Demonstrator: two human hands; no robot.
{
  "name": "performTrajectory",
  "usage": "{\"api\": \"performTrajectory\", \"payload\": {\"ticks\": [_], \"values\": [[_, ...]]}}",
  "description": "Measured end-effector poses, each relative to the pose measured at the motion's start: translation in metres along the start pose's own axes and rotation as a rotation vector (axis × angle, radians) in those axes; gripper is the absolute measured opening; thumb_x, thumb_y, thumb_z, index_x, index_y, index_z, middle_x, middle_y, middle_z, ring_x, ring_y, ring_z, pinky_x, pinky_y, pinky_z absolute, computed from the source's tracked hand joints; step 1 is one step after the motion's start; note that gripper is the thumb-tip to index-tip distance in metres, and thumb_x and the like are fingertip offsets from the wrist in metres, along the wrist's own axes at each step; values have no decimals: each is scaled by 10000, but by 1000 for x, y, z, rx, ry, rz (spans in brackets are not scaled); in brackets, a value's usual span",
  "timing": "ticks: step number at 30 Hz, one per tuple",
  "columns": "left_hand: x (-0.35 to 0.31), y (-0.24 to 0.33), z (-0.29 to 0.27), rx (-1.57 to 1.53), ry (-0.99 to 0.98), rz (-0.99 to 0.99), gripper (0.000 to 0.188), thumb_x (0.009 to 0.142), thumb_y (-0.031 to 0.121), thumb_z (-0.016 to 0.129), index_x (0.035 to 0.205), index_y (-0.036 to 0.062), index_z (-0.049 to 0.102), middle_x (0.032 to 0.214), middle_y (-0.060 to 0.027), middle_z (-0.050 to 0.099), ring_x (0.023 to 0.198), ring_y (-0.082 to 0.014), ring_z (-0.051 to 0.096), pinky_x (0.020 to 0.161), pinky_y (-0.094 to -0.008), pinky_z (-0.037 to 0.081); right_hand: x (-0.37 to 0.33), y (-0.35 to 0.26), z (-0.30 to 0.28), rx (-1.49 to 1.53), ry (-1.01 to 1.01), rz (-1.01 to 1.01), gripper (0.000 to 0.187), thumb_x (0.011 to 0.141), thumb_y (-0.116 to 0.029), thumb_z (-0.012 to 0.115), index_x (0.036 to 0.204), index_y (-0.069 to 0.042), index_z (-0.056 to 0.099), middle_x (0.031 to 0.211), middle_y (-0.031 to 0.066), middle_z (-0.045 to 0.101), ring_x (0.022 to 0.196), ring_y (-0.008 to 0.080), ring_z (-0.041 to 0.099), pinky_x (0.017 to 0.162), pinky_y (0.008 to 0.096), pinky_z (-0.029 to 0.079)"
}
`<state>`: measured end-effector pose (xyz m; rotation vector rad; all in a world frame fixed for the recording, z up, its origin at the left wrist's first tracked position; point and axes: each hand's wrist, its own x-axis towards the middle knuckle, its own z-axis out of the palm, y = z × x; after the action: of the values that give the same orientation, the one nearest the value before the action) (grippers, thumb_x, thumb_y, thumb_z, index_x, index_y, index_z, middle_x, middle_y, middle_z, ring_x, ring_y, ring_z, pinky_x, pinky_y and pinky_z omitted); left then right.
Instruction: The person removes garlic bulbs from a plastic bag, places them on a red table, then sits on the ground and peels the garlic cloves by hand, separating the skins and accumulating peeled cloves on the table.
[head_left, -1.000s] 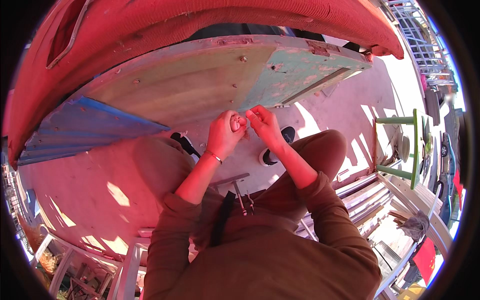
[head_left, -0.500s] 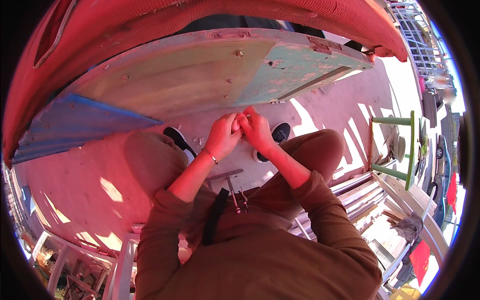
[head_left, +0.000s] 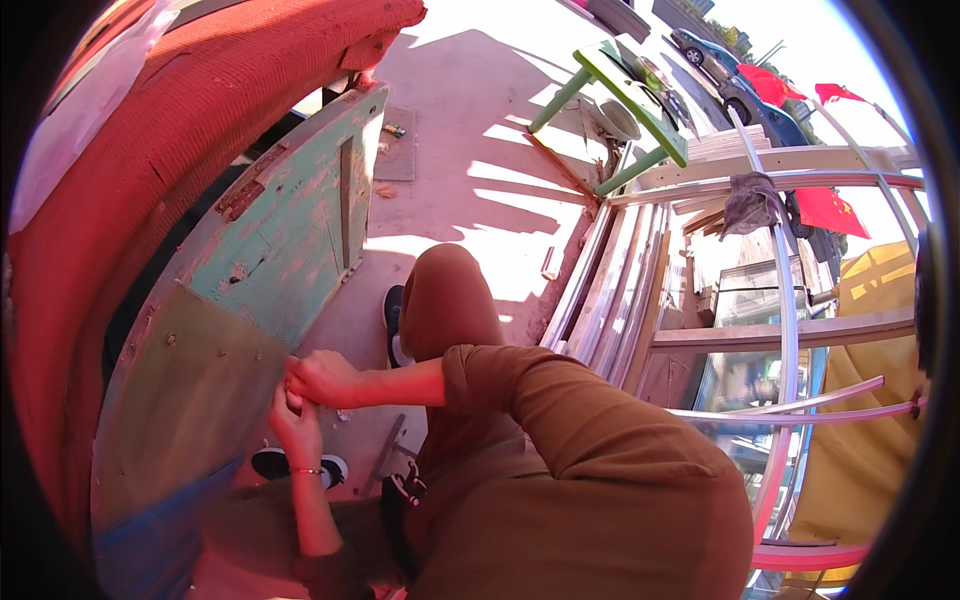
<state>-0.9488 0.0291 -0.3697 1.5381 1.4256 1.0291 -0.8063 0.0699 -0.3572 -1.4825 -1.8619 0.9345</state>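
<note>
Left hand [head_left: 293,425] and right hand [head_left: 322,378] met, fingers pressed together in a grip on something too small to tell, at lower edge of weathered green wooden panel [head_left: 270,260], green stool [head_left: 625,95] well apart.

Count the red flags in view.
3. One red flag and a second at upper right above the cars; a third lower, behind the metal frame. More may be hidden.

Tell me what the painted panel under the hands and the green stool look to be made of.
The panel looks like wood: flaking teal and olive paint, bare worn patches, a raised batten and fastener heads. The left hand and right hand meet at its lower edge. The green stool, tipped over, looks like painted wood or metal; its square-section legs leave that open.
</note>
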Motion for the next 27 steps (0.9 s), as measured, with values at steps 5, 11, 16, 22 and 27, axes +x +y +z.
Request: {"api": "performTrajectory", "payload": {"ticks": [5, 11, 16, 22, 27], "values": [[1, 4, -4, 15, 18, -16, 411, 895, 57, 711, 1263, -77, 589, 1020, -119, 682, 956, -194, 629, 903, -348, 505, 6, 4, 9, 3, 33, 29, 245, 880, -237, 608, 784, -13, 622, 706, 247, 643, 702, 464, 650, 635, 522, 511], [3, -20, -11, -138, -60, -178, 284, 926, 61, 704, 1170, -47, 607, 872, -21, 583, 795, -113, 553, 725, -273, 488, 4, 1, 1, 184, -76, -20, 309, 939, -286, 620, 828, 2, 611, 729, 243, 654, 735, 441, 676, 644, 508, 517], [6, -6, -13, -472, -65, -326, 113, 978, 65, 652, 1087, 42, 629, 825, 54, 497, 717, -16, 455, 590, -203, 382, 18, 32, 26, 314, -27, -55, 280, 945, -263, 606, 891, 11, 621, 770, 239, 666, 773, 405, 695, 666, 466, 529], [9, -21, -15, -438, -45, -338, 80, 967, 54, 635, 1037, 39, 599, 859, 46, 501, 723, -30, 440, 602, -218, 381, 19, 33, 24, 445, -97, -1, 269, 950, -255, 599, 919, 11, 621, 782, 247, 658, 776, 413, 687, 697, 456, 527], [8, -32, -9, -126, -56, -187, 101, 941, 64, 650, 959, -10, 584, 808, 22, 531, 735, -66, 454, 625, -269, 421, 16, 26, 22, 215, -50, -62, 285, 959, -279, 610, 883, -4, 596, 785, 251, 655, 804, 458, 661, 692, 503, 505]]}}
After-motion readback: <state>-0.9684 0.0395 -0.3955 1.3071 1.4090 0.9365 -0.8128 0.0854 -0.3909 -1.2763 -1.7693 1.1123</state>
